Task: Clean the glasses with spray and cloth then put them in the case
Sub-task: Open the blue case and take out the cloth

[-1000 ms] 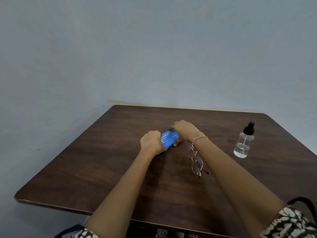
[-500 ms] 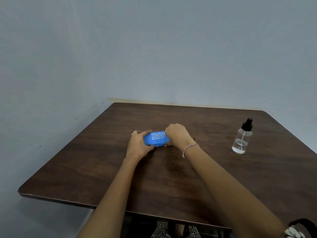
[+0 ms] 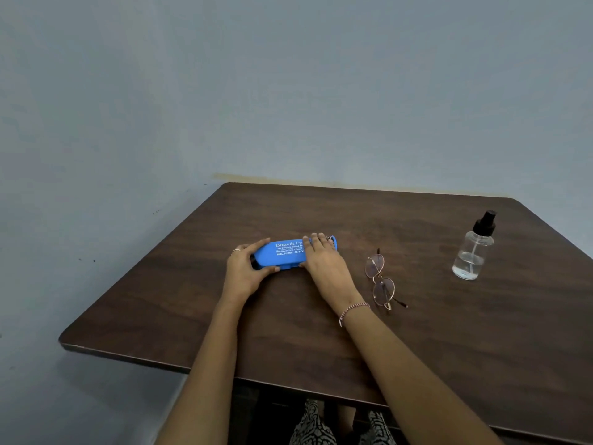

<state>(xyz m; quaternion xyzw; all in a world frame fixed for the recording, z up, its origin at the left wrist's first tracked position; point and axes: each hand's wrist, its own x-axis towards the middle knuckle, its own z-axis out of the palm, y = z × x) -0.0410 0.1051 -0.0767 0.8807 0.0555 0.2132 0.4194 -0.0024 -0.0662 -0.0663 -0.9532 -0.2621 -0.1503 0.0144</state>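
Note:
A blue glasses case [image 3: 285,255] with white lettering lies on the dark wooden table [image 3: 321,342], near its middle. My left hand [image 3: 245,271] grips the case's left end, thumb at the front edge and fingers along the back. My right hand [image 3: 324,261] lies over the right half of the case, fingers curved across its top. Round thin-framed glasses [image 3: 380,279] rest on the table just right of my right hand, touched by neither hand. A clear spray bottle [image 3: 473,252] with a black pump stands upright far right. No cloth is visible.
The table stands in a corner against a grey-blue wall [image 3: 288,91]. Its left edge [image 3: 134,274] and near edge run close to my arms. Patterned clothing shows below the near edge.
The case has turned so its lettered lid faces up and lies lengthwise. My hands have slid apart to its two ends. The glasses, hidden half a second ago, show again beside my right hand.

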